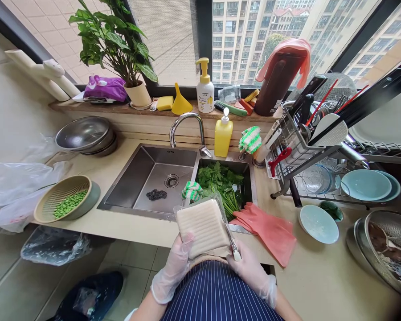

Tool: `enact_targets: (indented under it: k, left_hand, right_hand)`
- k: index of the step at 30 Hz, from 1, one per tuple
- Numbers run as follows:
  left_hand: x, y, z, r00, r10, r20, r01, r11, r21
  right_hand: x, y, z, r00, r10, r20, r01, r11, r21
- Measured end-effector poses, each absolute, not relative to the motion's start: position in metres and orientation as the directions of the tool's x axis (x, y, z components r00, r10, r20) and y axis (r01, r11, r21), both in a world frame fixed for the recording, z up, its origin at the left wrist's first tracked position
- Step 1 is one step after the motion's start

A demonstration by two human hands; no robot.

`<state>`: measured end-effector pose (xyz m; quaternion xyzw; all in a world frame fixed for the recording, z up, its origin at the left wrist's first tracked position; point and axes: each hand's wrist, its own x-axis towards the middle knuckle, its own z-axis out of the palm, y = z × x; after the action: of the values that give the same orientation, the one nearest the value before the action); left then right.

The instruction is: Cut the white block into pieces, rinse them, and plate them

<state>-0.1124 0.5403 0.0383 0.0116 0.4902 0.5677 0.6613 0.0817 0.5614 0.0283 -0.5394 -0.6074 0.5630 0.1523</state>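
Tofu pack (203, 225): held before the striped apron (223, 292), near the sink's (137, 213) front edge.
Left hand (177, 258): gloved, gripping the pack's left side.
Right hand (249, 267): gloved, closed round a white-handled knife (235, 252).
Blade: best kept shallow, fingers clear (plastic may slip).
Pump bottle (206, 96): "FRESH" legible; brand uncertain.

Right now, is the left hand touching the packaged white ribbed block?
Touching. The head view shows it: the gloved thumb of the left hand lies over the near left corner of the white ribbed block.
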Motion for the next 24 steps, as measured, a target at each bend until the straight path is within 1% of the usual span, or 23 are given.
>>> enact_targets:
  k: [2, 5, 11, 14, 19, 24]
  left_hand:
    - [-0.11, 0.539, 0.041, -0.103, 0.752, -0.651, -0.743, 0.377, 0.553]
    - [-0.109, 0.537, 0.044, -0.111, 0.735, -0.668, -0.746, 0.383, 0.545]
    - [-0.111, 0.537, 0.043, -0.091, 0.745, -0.661, -0.743, 0.391, 0.543]
    - [-0.112, 0.536, 0.04, -0.09, 0.754, -0.651, -0.741, 0.386, 0.549]
    - [-0.113, 0.533, 0.035, -0.049, 0.794, -0.606, -0.699, 0.406, 0.588]
    - [-0.113, 0.533, 0.037, -0.015, 0.802, -0.597, -0.687, 0.425, 0.589]
  right_hand:
    - [0.081, 0.563, 0.031, -0.388, 0.839, -0.381, 0.44, -0.195, -0.877]
    - [0.081, 0.565, 0.033, -0.413, 0.835, -0.363, 0.405, -0.189, -0.894]
    - [0.08, 0.56, 0.028, -0.386, 0.846, -0.367, 0.431, -0.187, -0.883]
    - [0.078, 0.558, 0.028, -0.364, 0.854, -0.373, 0.429, -0.202, -0.88]
    - [0.077, 0.563, 0.036, -0.365, 0.863, -0.349, 0.363, -0.213, -0.907]
    - [0.078, 0.563, 0.03, -0.379, 0.869, -0.319, 0.346, -0.187, -0.919]
